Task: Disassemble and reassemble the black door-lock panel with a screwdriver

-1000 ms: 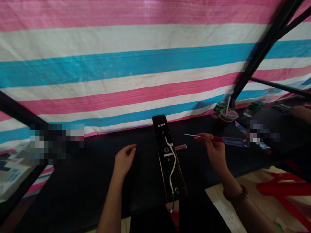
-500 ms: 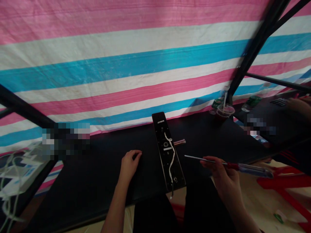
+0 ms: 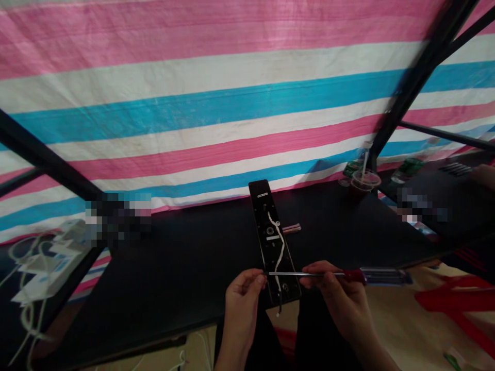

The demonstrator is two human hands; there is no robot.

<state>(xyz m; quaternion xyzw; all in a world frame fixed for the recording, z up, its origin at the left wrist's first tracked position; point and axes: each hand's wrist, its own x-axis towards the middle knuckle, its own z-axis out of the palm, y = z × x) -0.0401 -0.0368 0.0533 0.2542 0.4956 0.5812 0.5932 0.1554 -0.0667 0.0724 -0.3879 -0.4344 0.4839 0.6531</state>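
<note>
A long black panel point(image 3: 269, 221) lies lengthwise on the black table, with a white cable point(image 3: 282, 247) running along it and hanging past its near end. Over the panel's lower part, my right hand point(image 3: 340, 293) holds a screwdriver point(image 3: 351, 275) level, its red and clear handle to the right and its shaft pointing left. My left hand point(image 3: 245, 293) is closed in a pinch at the shaft's tip, by the panel's left edge; something tiny and dark may be between the fingertips, too small to name. Pinkish strips point(image 3: 292, 228) stick out at the panel's right side.
At the back right stand a lidded cup point(image 3: 364, 183) with a straw and a bottle point(image 3: 350, 170). Another bottle point(image 3: 408, 169) lies on the neighbouring table, near a person's hand point(image 3: 484, 176). White cables point(image 3: 29, 309) and boxes are at left. A striped sheet point(image 3: 232, 103) hangs behind.
My left hand has moved right, up to the screwdriver's tip. My right hand has brought the screwdriver left over the panel. The view has shifted slightly.
</note>
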